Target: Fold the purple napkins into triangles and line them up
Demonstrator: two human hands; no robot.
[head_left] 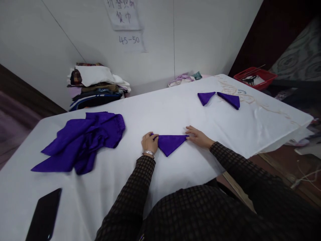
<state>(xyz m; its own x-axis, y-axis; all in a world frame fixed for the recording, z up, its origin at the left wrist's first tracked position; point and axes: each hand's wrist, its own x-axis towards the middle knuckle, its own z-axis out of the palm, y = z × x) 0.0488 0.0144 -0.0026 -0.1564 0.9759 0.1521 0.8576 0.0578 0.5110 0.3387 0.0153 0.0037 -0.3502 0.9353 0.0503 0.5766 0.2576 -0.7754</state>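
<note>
A purple cloth napkin (170,144) lies folded into a triangle on the white tablecloth, its long edge away from me and its point toward me. My left hand (149,143) is closed at the triangle's left corner, thumb and fingers on the fabric; a silver bracelet (148,153) circles that wrist. At the right corner, the thumb and a finger of my right hand (199,137) pinch the tip, while the other fingers stretch out above it. Two more folded purple napkins (206,98) (230,100) lie at the far right. Left of my hands is a loose heap of purple cloth (87,140).
A black phone (44,216) lies at the near left. Stacked clothes (96,87) stand behind the table's far left edge, by the wall. A red basket (265,78) with scissors (249,80) stands at the back right. Handwritten papers (127,21) hang on the wall.
</note>
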